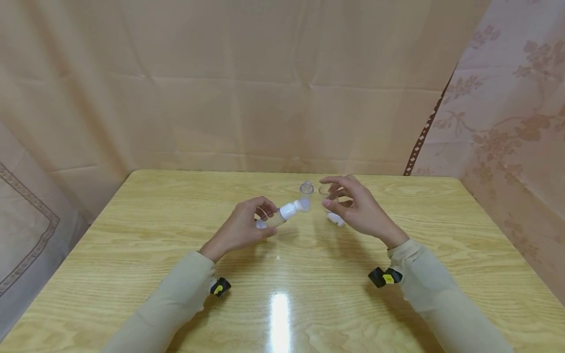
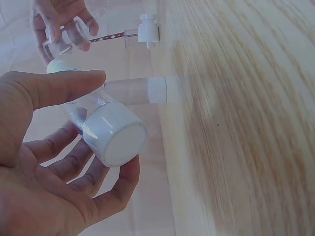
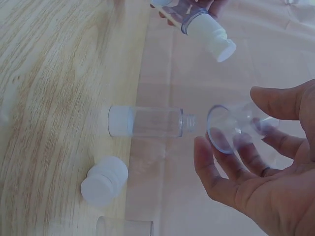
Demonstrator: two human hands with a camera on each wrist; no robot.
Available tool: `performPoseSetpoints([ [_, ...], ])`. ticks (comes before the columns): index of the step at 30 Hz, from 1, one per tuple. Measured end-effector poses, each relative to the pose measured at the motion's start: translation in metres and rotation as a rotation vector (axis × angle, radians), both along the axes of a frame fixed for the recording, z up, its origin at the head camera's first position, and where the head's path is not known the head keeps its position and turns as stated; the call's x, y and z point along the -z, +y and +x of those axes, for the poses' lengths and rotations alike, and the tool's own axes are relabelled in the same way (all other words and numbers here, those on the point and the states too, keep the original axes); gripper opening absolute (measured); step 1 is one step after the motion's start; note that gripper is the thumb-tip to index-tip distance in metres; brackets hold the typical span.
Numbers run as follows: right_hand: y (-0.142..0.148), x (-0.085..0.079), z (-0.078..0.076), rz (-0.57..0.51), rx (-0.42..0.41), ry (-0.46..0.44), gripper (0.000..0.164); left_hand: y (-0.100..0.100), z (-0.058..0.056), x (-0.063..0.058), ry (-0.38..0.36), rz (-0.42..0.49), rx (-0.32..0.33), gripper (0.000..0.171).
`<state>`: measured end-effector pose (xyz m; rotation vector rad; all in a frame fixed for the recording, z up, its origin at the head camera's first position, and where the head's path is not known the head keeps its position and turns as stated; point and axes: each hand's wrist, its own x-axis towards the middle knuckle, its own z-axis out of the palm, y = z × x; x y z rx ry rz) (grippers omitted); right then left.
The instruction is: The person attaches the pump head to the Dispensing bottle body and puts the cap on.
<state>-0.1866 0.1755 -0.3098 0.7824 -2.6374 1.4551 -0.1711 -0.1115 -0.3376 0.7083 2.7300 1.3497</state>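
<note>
My left hand [image 1: 247, 220] grips a clear pump bottle [image 2: 115, 133] between thumb and fingers; it is tilted, with its white base towards the wrist and its white pump top [image 3: 211, 37] pointing away to the right. My right hand [image 1: 358, 207] holds a clear cap [image 3: 220, 130], its round rim facing the standing bottle. Between the hands, an open clear bottle [image 3: 153, 121] with a white base and bare threaded neck stands upright on the table. A loose white pump head [image 3: 103, 181] sits on the table below my right hand.
Another clear cylinder [image 3: 125, 228], partly cut off, stands near the pump head in the right wrist view. The wood-grain table [image 1: 176, 220] ends at a beige curtain [image 1: 220, 98] behind. Patterned cloth [image 1: 512, 122] hangs at the right.
</note>
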Motion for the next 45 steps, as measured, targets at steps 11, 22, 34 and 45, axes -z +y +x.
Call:
performPoseSetpoints([
  [11,-0.0023,-0.0016,0.0007,0.011,0.064,-0.049,0.034,-0.0016,0.0002,-0.0016,-0.011,-0.002,0.002,0.036],
  [22,-0.0012,0.0027,-0.0008,-0.026,0.038,-0.039,0.037,-0.0014,0.002,-0.0035,-0.012,-0.008,-0.011,0.035],
  [34,-0.0002,0.0,-0.0018,-0.051,-0.017,-0.058,0.033,0.0011,0.0024,-0.0046,0.01,-0.023,-0.003,0.035],
  [45,-0.0043,-0.0002,-0.0019,-0.071,-0.048,-0.073,0.035,0.0034,-0.0008,-0.0032,0.029,-0.034,0.012,0.035],
])
